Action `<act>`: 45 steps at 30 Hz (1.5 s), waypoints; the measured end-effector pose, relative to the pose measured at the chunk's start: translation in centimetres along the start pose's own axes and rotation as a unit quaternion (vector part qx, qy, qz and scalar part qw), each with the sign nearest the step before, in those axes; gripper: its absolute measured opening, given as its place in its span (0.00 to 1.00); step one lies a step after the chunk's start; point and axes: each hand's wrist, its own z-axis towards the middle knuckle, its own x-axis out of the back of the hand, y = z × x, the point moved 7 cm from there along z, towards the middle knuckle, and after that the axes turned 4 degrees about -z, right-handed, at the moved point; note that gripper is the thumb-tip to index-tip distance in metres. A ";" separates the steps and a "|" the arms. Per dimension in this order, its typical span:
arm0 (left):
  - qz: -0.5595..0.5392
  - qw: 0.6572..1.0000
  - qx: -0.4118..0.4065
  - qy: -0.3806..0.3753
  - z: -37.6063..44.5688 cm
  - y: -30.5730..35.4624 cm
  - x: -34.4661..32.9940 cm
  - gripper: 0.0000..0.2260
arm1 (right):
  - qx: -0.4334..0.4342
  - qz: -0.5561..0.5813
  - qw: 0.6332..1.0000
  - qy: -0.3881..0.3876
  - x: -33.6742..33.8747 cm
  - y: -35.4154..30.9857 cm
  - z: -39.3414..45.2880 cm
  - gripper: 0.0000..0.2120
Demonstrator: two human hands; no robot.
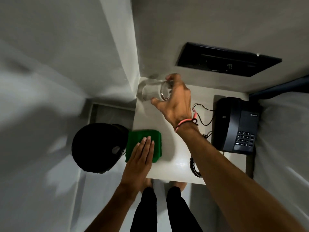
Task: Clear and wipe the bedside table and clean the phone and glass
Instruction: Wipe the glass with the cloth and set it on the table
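A clear drinking glass (pixel 151 92) lies tilted on its side at the far left corner of the white bedside table (pixel 167 118), and my right hand (pixel 173 99) grips it around the rim. My left hand (pixel 142 156) presses flat, fingers together, on a folded green cloth (pixel 148 136) at the table's near left edge. A black desk phone (pixel 237 124) sits on the right side of the table, with its coiled cord (pixel 194 166) trailing off the front edge.
A round black bin (pixel 98 146) stands on the floor just left of the table, touching the cloth's side. Thin black cables (pixel 204 113) run between my right wrist and the phone. A black panel (pixel 229 59) is set in the wall behind. White bedding lies at the right.
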 end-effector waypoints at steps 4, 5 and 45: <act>0.028 1.000 -0.008 0.010 -0.3 0.0 0.4 0.25 | 0.044 -0.065 0.997 -0.004 -2.8 -1.7 1.4 0.34; 0.027 1.000 -0.010 0.013 -0.3 0.0 0.4 0.25 | 0.054 -0.078 0.996 -0.001 -3.3 -2.0 1.8 0.34; 0.105 0.939 -0.318 -0.071 6.4 29.0 14.8 0.26 | -0.193 -0.275 0.924 0.184 27.5 16.8 -24.4 0.36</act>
